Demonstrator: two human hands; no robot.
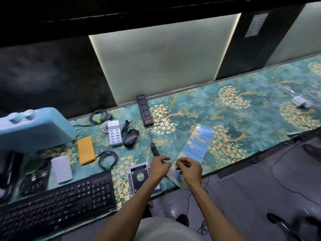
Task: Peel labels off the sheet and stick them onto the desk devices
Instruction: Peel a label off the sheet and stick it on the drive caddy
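Head view: the fingers of the right hand [188, 168] are curled and pinch the near part of the label sheet [196, 146], and the fingers of the left hand [159, 165] are curled too, with the tips beside the sheet edge; whether they pinch a label is too small to tell. The two hands are close together, almost touching. The sheet lies tilted on the counter [251, 119], its near end under the right hand at the front edge, its far end pointing to the wall. It carries rows of blue labels.

Just left of the left hand lies a drive caddy [138, 176], and behind the hand a coiled cable [154, 150] goes up to a black power strip [145, 110]. Further left are a black mouse [130, 138], a white charger [114, 133], an orange box [86, 150] and a black cable loop [107, 160]. A black keyboard [57, 204] stands at the near left corner.
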